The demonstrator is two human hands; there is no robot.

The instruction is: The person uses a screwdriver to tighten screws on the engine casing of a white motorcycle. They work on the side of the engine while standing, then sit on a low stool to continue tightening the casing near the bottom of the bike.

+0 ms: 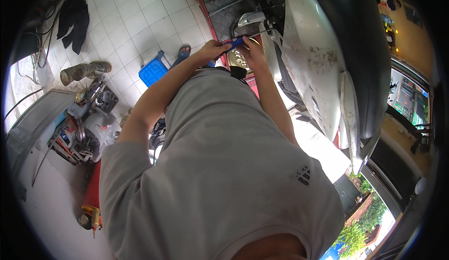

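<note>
- a blue-handled tool (pixel 234 44) is held beside the white motorbike (pixel 311 45), its shaft pointed toward it; tip contact cannot be told.
- the handle is clamped in the fingers of the left hand (pixel 213 50) and, nearer the motorbike, of the right hand (pixel 254 53).
- the shaft is best kept straight, under steady pressure, it seems.

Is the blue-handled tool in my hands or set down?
In your hands: the blue-handled tool has fingers of your left hand and right hand on it.
</note>
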